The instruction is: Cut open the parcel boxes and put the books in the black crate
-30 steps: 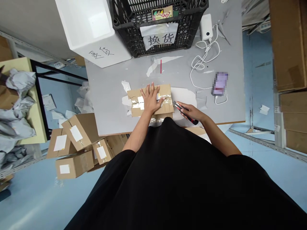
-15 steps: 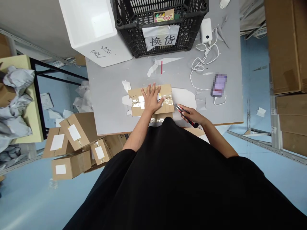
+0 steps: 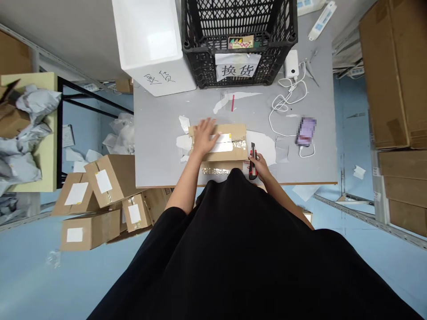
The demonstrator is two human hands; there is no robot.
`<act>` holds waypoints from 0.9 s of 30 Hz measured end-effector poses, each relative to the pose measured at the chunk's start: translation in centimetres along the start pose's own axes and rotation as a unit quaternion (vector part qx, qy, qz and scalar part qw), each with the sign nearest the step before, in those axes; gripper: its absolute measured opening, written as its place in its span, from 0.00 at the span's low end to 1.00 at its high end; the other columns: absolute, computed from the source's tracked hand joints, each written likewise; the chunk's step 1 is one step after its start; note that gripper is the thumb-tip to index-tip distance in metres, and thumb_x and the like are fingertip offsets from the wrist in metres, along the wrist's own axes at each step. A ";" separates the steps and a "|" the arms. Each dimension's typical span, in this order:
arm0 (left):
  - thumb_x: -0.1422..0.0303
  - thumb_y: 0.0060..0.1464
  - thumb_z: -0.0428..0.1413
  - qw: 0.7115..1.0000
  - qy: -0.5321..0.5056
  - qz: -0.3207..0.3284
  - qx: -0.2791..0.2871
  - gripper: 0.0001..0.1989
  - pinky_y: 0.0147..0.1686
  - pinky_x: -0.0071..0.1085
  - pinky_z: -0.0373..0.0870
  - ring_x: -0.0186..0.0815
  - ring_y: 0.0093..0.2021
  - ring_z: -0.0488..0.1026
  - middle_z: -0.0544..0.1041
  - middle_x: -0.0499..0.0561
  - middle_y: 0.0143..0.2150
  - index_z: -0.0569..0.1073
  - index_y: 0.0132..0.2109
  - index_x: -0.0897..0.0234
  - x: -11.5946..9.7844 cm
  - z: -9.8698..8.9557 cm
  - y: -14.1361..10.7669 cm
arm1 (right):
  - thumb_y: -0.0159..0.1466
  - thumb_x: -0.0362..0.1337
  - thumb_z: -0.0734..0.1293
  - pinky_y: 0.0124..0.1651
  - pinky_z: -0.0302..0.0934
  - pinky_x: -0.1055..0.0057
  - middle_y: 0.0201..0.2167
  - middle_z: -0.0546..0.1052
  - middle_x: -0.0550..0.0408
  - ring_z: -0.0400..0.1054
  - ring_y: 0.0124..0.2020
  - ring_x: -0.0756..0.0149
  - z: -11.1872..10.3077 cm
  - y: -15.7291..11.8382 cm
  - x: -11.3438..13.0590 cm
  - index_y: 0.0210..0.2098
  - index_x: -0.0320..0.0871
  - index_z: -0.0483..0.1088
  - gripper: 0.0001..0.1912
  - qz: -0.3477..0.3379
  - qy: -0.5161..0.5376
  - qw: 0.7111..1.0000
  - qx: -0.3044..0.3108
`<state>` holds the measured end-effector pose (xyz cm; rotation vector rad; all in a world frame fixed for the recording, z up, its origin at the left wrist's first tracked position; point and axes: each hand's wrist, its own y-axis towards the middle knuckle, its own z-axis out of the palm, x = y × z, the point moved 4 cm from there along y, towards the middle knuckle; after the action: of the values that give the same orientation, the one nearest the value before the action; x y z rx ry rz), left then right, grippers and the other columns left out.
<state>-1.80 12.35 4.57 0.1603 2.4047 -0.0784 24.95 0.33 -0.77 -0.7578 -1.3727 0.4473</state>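
Note:
A taped cardboard box with a white label lies near the front edge of the table. My left hand rests on its left part, fingers spread. Close to the box's right side, my right hand grips a red and black utility knife, its tip pointing away from me. The fingers of that hand also come close to the box's right front corner; whether they touch it I cannot tell. A second strip of taped cardboard shows along the near side, partly hidden by my black clothing.
Behind the box stand a white bin and a black plastic crate. A phone, a white cable and a white charger lie at the right. Several cartons are stacked left of the table.
The knife has turned from slanting across to pointing straight ahead and moved away from the box's tape. My left hand has shifted left on the box. The whole view has moved somewhat.

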 end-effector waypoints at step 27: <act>0.48 0.63 0.40 0.847 -0.404 -0.345 0.034 0.20 0.42 0.37 0.77 0.41 0.54 0.74 0.69 0.51 0.64 0.66 0.51 0.52 8.5 1.3 -12.4 | 0.69 0.44 0.58 0.34 0.67 0.70 0.28 0.71 0.59 0.70 0.31 0.66 3.8 8.1 5.5 0.48 0.46 0.62 0.12 -0.082 0.024 0.977 -0.193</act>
<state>-8.92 0.77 -1.93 -0.6071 1.5005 -0.4648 23.30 10.57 -2.53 -0.9549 -1.4831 0.0288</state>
